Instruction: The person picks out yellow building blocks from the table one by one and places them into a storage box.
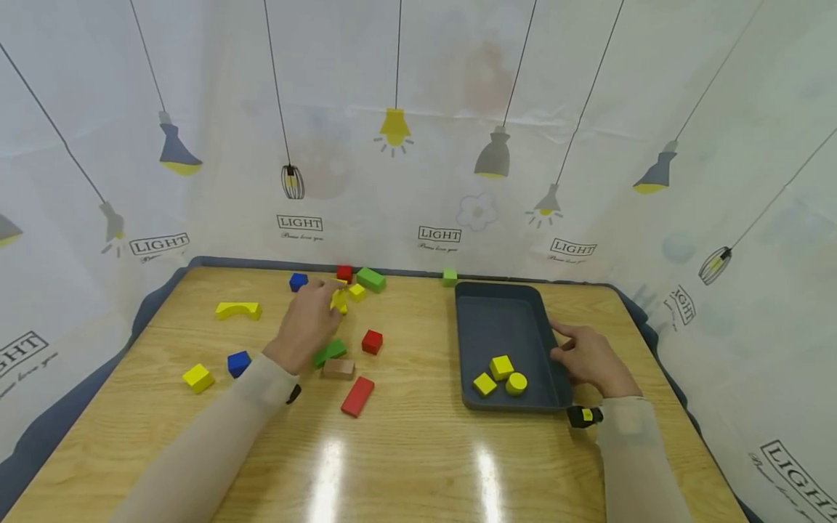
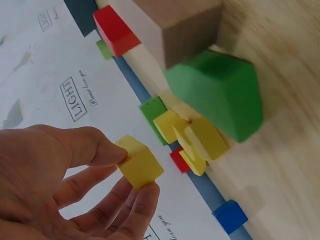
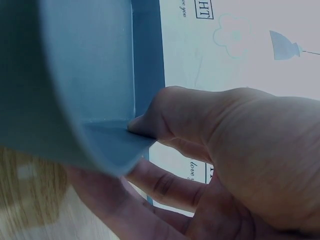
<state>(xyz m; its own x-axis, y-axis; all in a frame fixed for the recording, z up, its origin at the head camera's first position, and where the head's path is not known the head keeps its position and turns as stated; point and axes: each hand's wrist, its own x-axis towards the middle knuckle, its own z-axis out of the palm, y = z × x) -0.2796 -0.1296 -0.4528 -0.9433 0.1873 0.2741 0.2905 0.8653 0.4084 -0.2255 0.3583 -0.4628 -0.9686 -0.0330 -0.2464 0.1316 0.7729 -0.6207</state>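
My left hand point(image 1: 309, 319) is over the far left part of the table, pinching a yellow block point(image 2: 142, 167) between thumb and fingertips. Beyond it in the left wrist view lie more yellow blocks point(image 2: 207, 139), a green block point(image 2: 220, 90) and a small blue block point(image 2: 230, 216). On the right, my right hand point(image 1: 591, 357) grips the right wall of a dark grey tray point(image 1: 471, 290). Its thumb point(image 3: 145, 125) is inside the rim, with the other fingers outside. Two yellow cubes point(image 1: 501, 367) and a yellow cylinder point(image 1: 516, 383) sit at the tray's near end.
Left of my left arm are a yellow arch point(image 1: 238, 311), a blue cube point(image 1: 238, 364) and a yellow block point(image 1: 198, 378). A red cube point(image 1: 372, 342), a wooden block point(image 1: 338, 369) and a red slab point(image 1: 357, 396) lie mid-table. A light green block point(image 1: 449, 277) stands by the back edge.
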